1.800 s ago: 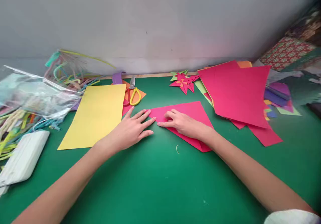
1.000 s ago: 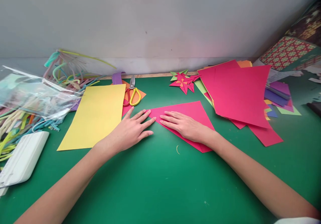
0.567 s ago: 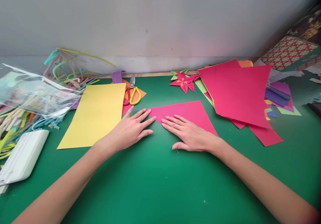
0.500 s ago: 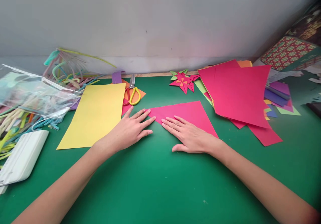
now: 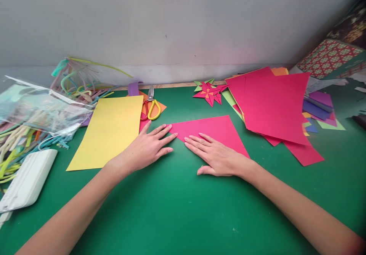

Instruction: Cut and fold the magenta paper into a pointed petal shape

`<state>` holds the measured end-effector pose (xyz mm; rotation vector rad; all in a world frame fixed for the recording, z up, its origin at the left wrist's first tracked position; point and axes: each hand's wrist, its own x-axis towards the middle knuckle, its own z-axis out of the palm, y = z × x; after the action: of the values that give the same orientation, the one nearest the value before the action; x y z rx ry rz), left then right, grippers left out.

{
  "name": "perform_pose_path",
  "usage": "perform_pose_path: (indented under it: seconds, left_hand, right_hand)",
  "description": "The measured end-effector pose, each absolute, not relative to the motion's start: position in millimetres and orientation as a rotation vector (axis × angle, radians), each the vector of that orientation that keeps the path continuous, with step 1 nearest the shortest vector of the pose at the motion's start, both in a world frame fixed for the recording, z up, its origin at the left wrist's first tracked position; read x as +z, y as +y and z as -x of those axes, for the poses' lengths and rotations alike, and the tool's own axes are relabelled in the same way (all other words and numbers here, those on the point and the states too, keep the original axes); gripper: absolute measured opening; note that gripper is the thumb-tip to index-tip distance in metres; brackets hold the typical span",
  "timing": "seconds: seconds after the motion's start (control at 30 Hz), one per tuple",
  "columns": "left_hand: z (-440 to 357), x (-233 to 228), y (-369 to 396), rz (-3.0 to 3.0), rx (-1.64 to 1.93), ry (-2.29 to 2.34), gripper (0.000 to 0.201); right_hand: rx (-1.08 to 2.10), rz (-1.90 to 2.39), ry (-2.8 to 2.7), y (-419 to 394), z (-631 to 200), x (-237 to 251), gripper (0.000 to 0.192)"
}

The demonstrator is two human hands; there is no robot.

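A pink paper folded into a triangle (image 5: 213, 129) lies flat on the green mat (image 5: 177, 205). My right hand (image 5: 215, 156) rests flat on its lower edge, fingers spread and pointing left. My left hand (image 5: 147, 148) lies flat on the mat just left of the triangle's left tip, fingertips touching or nearly touching it. Neither hand grips anything.
A yellow sheet (image 5: 110, 131) lies left, scissors (image 5: 151, 106) behind it. A pink paper stack (image 5: 271, 106) and a folded paper star (image 5: 210, 93) sit at the back right. A plastic bag (image 5: 40, 106), coloured straws (image 5: 77, 83) and a white case (image 5: 27, 180) crowd the left edge.
My right hand slid back along the pink triangle toward me, flattening from a fingertip press to an open palm. My left hand stayed in place.
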<state>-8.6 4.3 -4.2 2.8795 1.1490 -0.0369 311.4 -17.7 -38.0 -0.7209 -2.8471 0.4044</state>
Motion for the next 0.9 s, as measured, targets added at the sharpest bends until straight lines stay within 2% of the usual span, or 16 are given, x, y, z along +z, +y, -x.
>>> perform_pose_path:
  seconds: [0.53, 0.77, 0.9]
  left_hand:
    - [8, -5, 4, -2.878, -0.077, 1.168, 0.059]
    - [8, -3, 4, -2.866, -0.049, 1.17, 0.058]
    - [8, -3, 4, -2.872, -0.046, 1.166, 0.057]
  right_hand:
    - [0.427, 0.812, -2.827, -44, -319, -34, 0.099]
    - [0.42, 0.807, -2.881, -59, -328, -32, 0.088]
    - [0.428, 0.79, -2.854, -69, -327, -32, 0.09]
